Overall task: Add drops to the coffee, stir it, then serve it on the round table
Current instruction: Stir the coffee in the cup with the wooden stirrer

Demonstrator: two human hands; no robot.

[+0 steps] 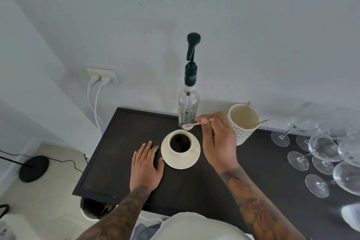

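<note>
A cream cup of black coffee (180,143) stands on a cream saucer (176,162) on the dark table (109,161). My right hand (218,142) pinches a thin wooden stir stick (191,124), held level just behind the cup, its far tip pointing left in front of the bottle. A clear glass bottle with a dark green pump (188,103) stands upright behind the cup. My left hand (145,165) lies flat on the table, fingers straight, just left of the saucer.
A patterned cream tumbler (243,122) holding two more stir sticks stands right of my right hand. Several stemmed wine glasses (319,152) crowd the table's right side. A wall lies close behind, with a socket and white cables (103,76) at left. The table's left edge drops to the floor.
</note>
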